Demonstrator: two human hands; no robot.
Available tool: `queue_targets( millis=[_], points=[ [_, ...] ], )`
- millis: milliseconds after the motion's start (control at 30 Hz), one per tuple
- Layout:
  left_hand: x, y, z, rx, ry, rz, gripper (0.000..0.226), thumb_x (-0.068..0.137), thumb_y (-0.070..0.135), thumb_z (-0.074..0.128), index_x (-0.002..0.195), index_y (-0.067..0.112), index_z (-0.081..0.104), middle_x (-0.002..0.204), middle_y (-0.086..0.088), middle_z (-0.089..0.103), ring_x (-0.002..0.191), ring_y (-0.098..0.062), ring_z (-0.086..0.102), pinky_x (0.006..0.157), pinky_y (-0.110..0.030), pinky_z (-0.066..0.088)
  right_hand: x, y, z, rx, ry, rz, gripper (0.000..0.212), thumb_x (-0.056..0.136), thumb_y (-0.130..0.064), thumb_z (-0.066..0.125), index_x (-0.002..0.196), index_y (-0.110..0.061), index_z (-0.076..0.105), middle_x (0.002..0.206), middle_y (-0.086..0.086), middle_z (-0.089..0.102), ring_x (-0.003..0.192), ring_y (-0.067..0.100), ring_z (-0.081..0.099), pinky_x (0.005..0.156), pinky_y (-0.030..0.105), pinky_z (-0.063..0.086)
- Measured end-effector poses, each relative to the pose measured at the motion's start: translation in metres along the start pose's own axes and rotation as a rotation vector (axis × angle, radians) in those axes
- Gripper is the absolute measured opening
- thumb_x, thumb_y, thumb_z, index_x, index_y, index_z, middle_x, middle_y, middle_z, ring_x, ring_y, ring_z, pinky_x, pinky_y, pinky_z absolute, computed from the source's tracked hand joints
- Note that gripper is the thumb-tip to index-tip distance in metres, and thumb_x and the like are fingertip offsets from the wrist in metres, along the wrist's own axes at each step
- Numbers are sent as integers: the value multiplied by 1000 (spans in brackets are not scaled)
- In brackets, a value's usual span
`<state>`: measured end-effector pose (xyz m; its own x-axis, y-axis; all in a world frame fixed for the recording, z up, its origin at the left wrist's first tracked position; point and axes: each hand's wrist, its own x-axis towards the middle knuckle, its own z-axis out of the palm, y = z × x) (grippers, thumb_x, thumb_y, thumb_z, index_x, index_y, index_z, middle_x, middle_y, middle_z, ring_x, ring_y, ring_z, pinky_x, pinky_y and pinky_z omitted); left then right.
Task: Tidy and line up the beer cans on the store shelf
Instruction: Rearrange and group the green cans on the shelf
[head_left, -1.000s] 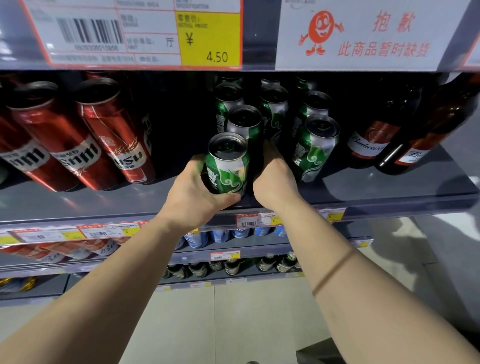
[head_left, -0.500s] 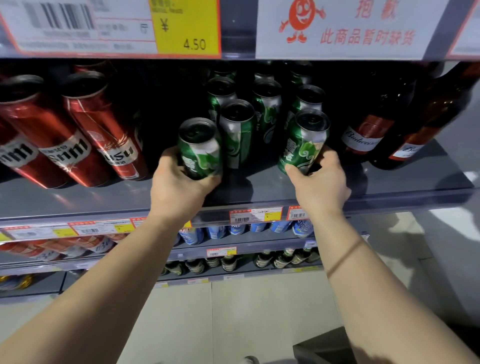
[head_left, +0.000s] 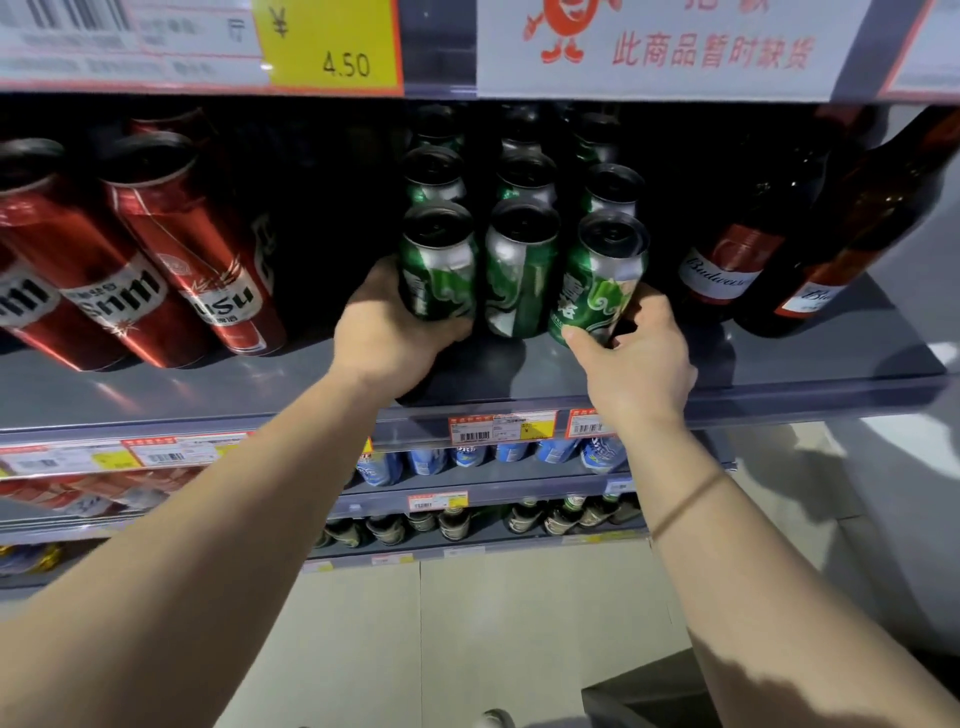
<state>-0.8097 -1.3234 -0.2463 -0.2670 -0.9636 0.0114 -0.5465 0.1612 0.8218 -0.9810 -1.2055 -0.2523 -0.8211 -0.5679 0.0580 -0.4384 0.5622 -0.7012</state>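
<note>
Green beer cans stand in three rows on the grey shelf (head_left: 519, 379). My left hand (head_left: 387, 338) grips the front left green can (head_left: 439, 262) from its left side and below. A middle front can (head_left: 519, 270) stands free between the two. My right hand (head_left: 631, 353) holds the front right green can (head_left: 597, 280) with thumb in front and fingers behind; that can leans a little to the right. More green cans (head_left: 524, 174) stand behind in the dark.
Tall red cans (head_left: 197, 260) stand at the left of the same shelf. Brown Budweiser bottles (head_left: 727, 270) stand close to the right of the green cans. Price tags (head_left: 501, 428) line the shelf edge. Lower shelves hold blue cans (head_left: 431, 460) and bottles.
My left hand has brought its can right, up against the middle can. The right hand's can now stands level with the front row. The camera has moved closer.
</note>
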Motion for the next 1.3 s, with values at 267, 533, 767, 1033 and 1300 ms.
queue_targets(
  millis=[267, 533, 767, 1033, 1300],
  points=[
    [-11, 12, 19, -139, 65, -48, 69, 69, 29, 86, 128, 19, 50, 111, 6, 66, 99, -13, 62, 80, -22, 44, 22, 10, -9, 84, -77, -35, 51, 72, -40, 79, 108, -16, 51, 102, 1, 63, 94, 25, 62, 79, 39, 52],
    [-3, 5, 18, -246, -22, -19, 77, 66, 19, 88, 130, 16, 46, 103, 13, 60, 97, -5, 60, 78, -11, 44, 52, 0, -24, 286, -463, 71, 54, 70, -15, 85, 117, -19, 58, 84, -17, 60, 74, -5, 54, 55, 10, 40],
    [22, -4, 9, -326, -218, 88, 99, 57, 2, 90, 140, 16, 37, 113, 19, 61, 96, 19, 57, 83, -6, 45, 59, 7, -19, 206, -490, 51, 51, 72, -18, 85, 116, -14, 59, 84, -19, 55, 74, -7, 48, 57, 12, 34],
    [17, -12, 9, -348, -214, 108, 85, 65, 7, 87, 137, 17, 43, 115, 13, 63, 103, 9, 59, 86, -10, 48, 53, 7, -9, 242, -417, 56, 65, 66, -24, 88, 122, -15, 57, 98, -12, 65, 91, 6, 61, 65, 16, 42],
    [-1, -11, 9, -217, -29, 49, 69, 68, 28, 87, 128, 17, 54, 108, 13, 64, 100, -3, 60, 78, -5, 43, 37, 2, 0, 98, -221, -3, 69, 64, -42, 85, 120, -19, 54, 111, -2, 67, 101, 22, 63, 88, 42, 53]
  ],
)
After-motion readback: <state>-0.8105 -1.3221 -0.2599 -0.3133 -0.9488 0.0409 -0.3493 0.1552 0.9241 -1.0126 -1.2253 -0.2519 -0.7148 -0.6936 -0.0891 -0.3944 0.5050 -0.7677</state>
